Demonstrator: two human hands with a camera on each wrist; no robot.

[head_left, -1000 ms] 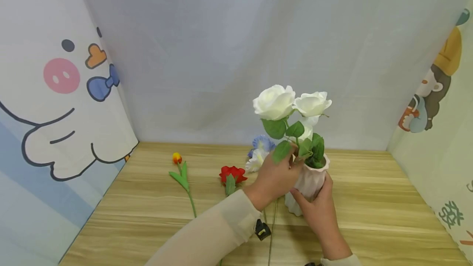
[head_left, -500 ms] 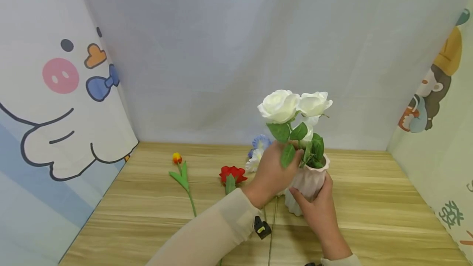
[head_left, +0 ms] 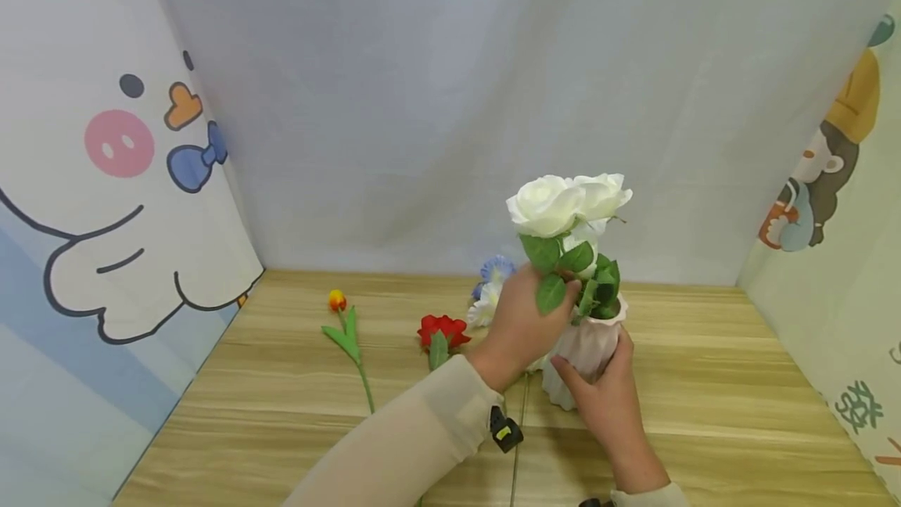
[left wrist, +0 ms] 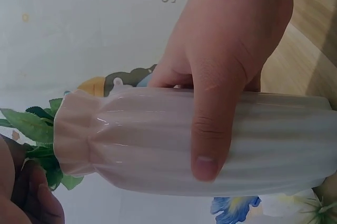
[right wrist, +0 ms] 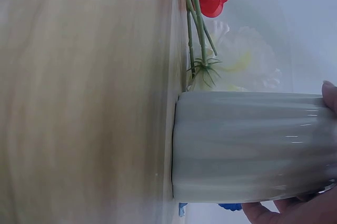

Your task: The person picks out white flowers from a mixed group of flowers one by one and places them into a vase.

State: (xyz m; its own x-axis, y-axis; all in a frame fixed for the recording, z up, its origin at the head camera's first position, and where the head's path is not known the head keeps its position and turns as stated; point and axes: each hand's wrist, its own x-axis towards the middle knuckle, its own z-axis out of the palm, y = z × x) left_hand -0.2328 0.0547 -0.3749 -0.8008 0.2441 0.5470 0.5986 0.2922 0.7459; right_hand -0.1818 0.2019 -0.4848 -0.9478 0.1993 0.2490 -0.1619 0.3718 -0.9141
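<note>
In the head view my left hand [head_left: 531, 315] pinches a white rose [head_left: 545, 206] by its stem under green leaves, right at the vase's mouth; the stem's lower end is hidden. My right hand [head_left: 612, 409] grips the pale fluted vase [head_left: 580, 366], thumb across its front. Another white rose [head_left: 607, 195] and green leaves [head_left: 605, 288] stand in the vase. From the left wrist, the right hand [left wrist: 226, 61] wraps the vase [left wrist: 142, 140], with left-hand fingers [left wrist: 45, 197] beside its scalloped rim. The right wrist view shows the vase's base [right wrist: 181, 148] on the wood tabletop.
Left of the vase lie a red rose [head_left: 442, 332], an orange-yellow tulip [head_left: 338, 301], and blue [head_left: 498, 268] and white [head_left: 486, 307] flowers. Grey cloth hangs behind the wood-grain table [head_left: 704, 382]; printed curtains stand at both sides.
The left hand has brought the white rose to the right and slightly lower, so its bloom now overlaps the rose in the vase. The right hand and vase have stayed almost still.
</note>
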